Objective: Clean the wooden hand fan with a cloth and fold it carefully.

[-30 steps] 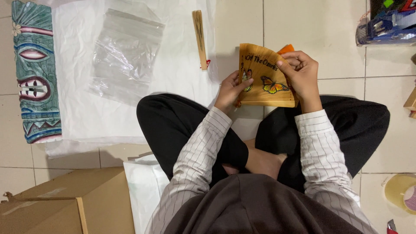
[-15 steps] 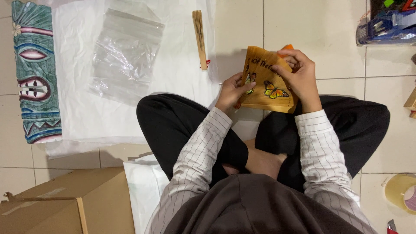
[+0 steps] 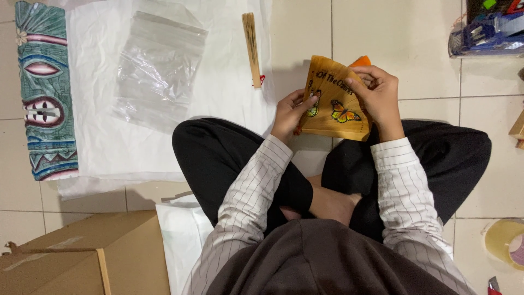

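Cardboard box: a brown corrugated cardboard box point(image 3: 82, 262) sits nearest, at the lower left, beside a white plastic bag point(image 3: 183, 240).
Tape: a roll of tan packing tape point(image 3: 505, 243) lies on the tiles at the lower right.
Left hand: the left hand point(image 3: 289, 112) grips the left edge of the fan, fingers curled around it.
Right hand: the right hand point(image 3: 379, 93) is closed on the fan's upper right edge, thumb on its face.
Fan: the yellow-orange folding paper fan with 2 painted butterflies point(image 3: 334, 104) is held above the knees, partly spread.
White sheet: a white paper sheet point(image 3: 218, 82) covers the floor ahead.
Bag: a clear plastic zip bag point(image 3: 158, 68) lies on the sheet.
Closed fan: a slim folded wooden fan point(image 3: 251, 49) lies just beside it.
Mask: a teal carved wooden mask point(image 3: 43, 93) rests at the far left.
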